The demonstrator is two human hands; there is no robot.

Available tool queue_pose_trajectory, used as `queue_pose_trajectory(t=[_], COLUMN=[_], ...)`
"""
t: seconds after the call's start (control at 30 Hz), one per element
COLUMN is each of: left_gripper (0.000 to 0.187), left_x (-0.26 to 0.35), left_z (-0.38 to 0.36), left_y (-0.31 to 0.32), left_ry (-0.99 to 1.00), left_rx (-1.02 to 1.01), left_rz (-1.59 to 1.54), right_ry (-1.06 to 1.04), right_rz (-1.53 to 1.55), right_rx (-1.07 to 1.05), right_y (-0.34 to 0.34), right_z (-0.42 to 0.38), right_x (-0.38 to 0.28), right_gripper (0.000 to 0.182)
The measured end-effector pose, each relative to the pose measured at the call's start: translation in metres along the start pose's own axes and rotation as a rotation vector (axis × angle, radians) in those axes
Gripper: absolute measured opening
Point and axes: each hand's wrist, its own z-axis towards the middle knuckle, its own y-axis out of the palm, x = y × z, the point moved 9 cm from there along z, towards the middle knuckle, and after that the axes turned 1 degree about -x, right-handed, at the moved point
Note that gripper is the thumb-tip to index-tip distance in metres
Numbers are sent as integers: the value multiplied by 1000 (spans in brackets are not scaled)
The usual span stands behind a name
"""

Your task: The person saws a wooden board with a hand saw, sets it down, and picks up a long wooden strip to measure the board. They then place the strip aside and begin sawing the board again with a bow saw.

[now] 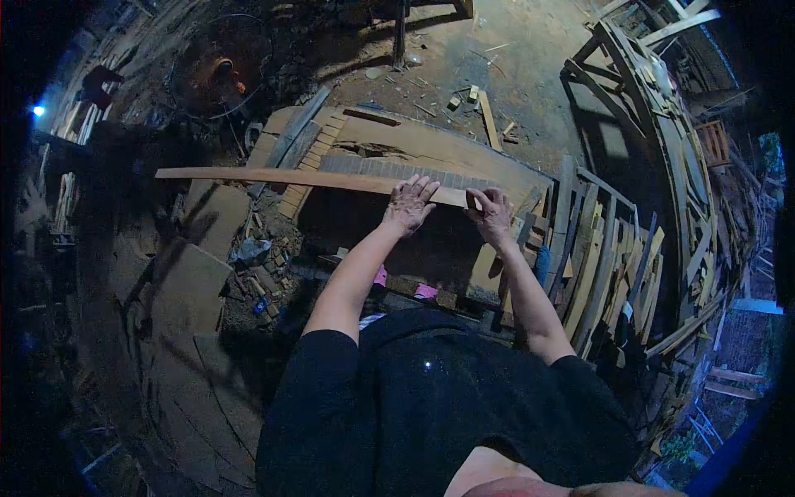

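A long, narrow wooden strip (331, 180) runs from the far left to the right in front of me. My left hand (410, 205) lies across it toward its right part, fingers over the top and the thumb side partly hidden. At the strip's pale right end, my right hand (493, 214) has its fingers curled around the wood. Just beyond the strip, a row of small dark wood pieces (447, 176) lies side by side on a large wooden board (464, 149). A column of lighter slats (321, 149) sits to the left.
Long boards (592, 257) stand or lean at the right. Wood offcuts (269, 282) are heaped at the left beside wide panels (186, 290). A long wooden bench (662, 124) stands at the far right. Pink footwear (426, 291) shows below my arms.
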Motion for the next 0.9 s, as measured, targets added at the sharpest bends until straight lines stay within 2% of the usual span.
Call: queue_pose_trajectory(t=[0.2,0.43,0.53,0.6,0.63,0.7,0.73,0.9], left_gripper=[55,57,59,61,61,62,62,61], left_x=[-2,0,0,0,2,2,3,5], left_z=[6,4,4,3,3,3,2,2], left_y=[1,3,4,0,-2,-6,-9,-9], left_ry=[-8,-1,7,13,32,32,42,49], left_rx=[-18,67,91,133,128,129,127,109], left_rz=[-36,21,-6,37,28,34,-10,-62], right_ry=[104,59,78,302,321,325,440,582], right_rz=[-14,-90,56,448,440,170,254,128], right_rx=[-27,-74,-70,8,17,184,185,192], right_y=[16,16,10,-6,-10,-35,-34,-72], right_z=[2,1,-1,-7,-15,-37,-55,-150], right_x=[13,12,15,26,32,47,64,91], right_gripper=[41,39,37,35,35,32,30,27])
